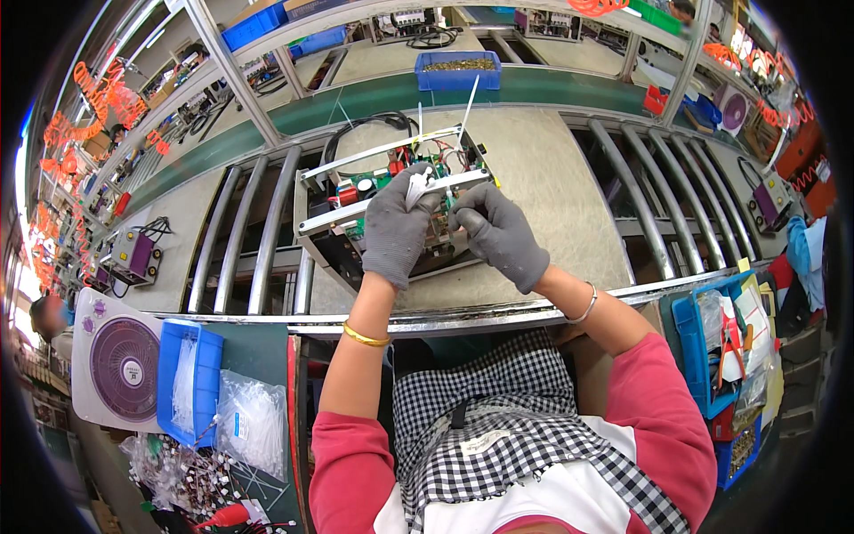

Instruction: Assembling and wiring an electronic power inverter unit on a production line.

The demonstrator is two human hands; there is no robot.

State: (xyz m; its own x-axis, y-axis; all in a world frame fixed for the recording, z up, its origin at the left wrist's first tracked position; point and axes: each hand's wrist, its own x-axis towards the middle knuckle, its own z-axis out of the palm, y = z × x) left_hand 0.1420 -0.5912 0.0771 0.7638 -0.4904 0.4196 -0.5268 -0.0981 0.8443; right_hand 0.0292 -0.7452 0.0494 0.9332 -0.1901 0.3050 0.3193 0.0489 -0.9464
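An open electronics chassis (322, 233) with a metal frame, circuit boards and wires sits on a board on the roller line in front of me. My left hand (394, 233), in a grey glove, is closed over its near metal bar, with a small white piece (417, 189) between thumb and fingers; its exact kind is unclear. My right hand (503, 238), also gloved, is by the bar's right end with thumb and fingertips pinched together. Anything in that pinch is too small to make out. White cable ties (469, 109) stick up from the chassis's far side.
Metal rollers (633, 203) flank the work board. A blue bin of small brass-coloured parts (458, 78) stands beyond. At lower left are a fan panel (126, 369), a blue tray (189, 383), bagged cable ties (252, 425) and loose wires; a blue tool bin (712, 356) is at right.
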